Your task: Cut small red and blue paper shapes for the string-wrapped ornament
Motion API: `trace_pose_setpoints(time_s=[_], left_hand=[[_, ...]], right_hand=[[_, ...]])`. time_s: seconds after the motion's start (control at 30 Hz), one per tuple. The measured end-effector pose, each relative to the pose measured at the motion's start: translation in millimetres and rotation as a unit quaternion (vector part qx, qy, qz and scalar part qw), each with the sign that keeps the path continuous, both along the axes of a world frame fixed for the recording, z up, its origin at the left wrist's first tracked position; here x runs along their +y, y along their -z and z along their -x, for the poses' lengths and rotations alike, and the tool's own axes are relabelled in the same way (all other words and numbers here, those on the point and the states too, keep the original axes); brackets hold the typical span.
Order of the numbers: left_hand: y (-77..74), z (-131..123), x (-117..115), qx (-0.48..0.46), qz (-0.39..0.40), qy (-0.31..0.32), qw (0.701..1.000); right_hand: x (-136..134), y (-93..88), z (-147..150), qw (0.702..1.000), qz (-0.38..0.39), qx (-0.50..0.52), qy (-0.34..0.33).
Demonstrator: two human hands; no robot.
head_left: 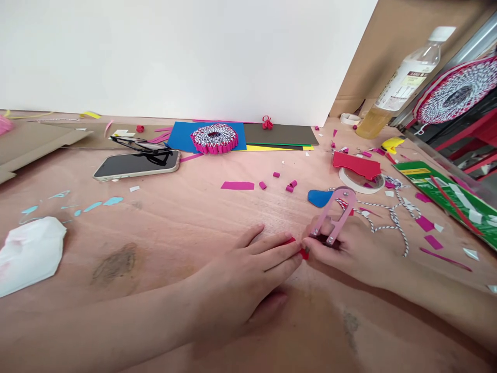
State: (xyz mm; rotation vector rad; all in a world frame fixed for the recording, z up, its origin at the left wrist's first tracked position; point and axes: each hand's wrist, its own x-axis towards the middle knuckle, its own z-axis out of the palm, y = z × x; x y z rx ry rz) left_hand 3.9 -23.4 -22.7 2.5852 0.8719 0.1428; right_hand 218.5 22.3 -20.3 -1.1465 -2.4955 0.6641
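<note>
My left hand (248, 274) lies on the table with its fingers spread, the fingertips pressing a small red piece (305, 253) against the wood. Closed around a pink-handled tool (339, 220), my right hand (349, 251) touches the other side of that red piece. The tool's working end is mostly hidden by the fingers. Beyond the hands are small magenta rolls (276, 174) and a flat magenta strip (237, 185). A blue piece (320, 198) sits just behind my right hand.
A phone (137, 165) with glasses, a coiled ornament (215, 139) on blue paper and a bottle (399, 85) stand farther back. Right are a tape roll (361, 182), striped cord (395, 215) and a green pack (446, 197); white paper (33, 254) lies left.
</note>
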Motion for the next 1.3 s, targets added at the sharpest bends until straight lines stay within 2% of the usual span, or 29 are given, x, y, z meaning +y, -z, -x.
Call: trace_pose_setpoints(time_s=[0.13, 0.4, 0.53, 0.8, 1.1, 1.3], left_hand=[[-0.6, -0.1, 0.1, 0.008, -0.003, 0.003, 1.0], [-1.0, 0.3, 0.3, 0.005, -0.006, 0.003, 1.0], [-2.3, 0.3, 1.5, 0.008, -0.005, 0.005, 1.0], [-0.1, -0.2, 2.0, -0.003, -0.016, 0.007, 1.0], [-0.3, -0.3, 1.3, 0.01, -0.026, 0.005, 1.0], [-2.5, -0.8, 1.4, 0.02, -0.02, 0.004, 1.0]], right_hand=[[0.5, 4.6, -2.3, 0.999, -0.005, -0.006, -0.051], [5.1, -0.6, -1.9, 0.996, 0.047, -0.03, -0.074], [7.7, -2.3, -1.7, 0.995, 0.063, -0.03, -0.07], [5.3, 6.1, -5.5, 0.996, 0.073, -0.008, -0.053], [6.8, -2.5, -0.9, 0.993, 0.093, -0.039, -0.052], [9.9, 1.2, -2.2, 0.992, 0.108, -0.036, -0.047]])
